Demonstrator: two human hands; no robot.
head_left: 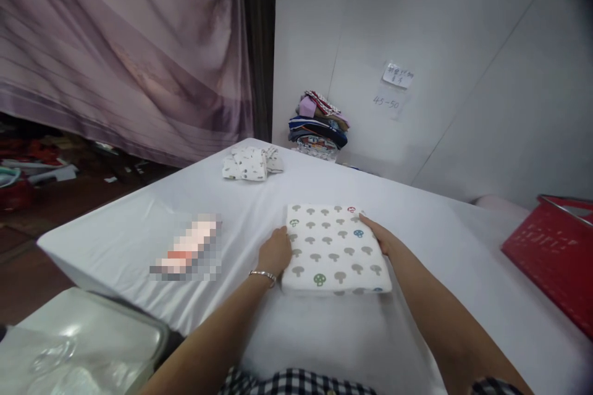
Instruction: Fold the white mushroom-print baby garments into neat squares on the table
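Note:
A folded white cloth with a mushroom print (333, 250) lies flat on the white-covered table (259, 197). My left hand (275, 251) rests against the cloth's left edge, fingers curled under or along it, a bracelet on the wrist. My right hand (377, 233) lies along the cloth's right edge, fingers stretched toward its far corner. Both hands touch the cloth from the sides.
A second folded printed cloth (251, 163) lies farther back on the table. A stack of folded colourful fabrics (319, 126) sits by the wall. A red basket (553, 256) stands at the right. A clear plastic bin (78, 342) is at lower left. A blurred patch (188, 247) lies left.

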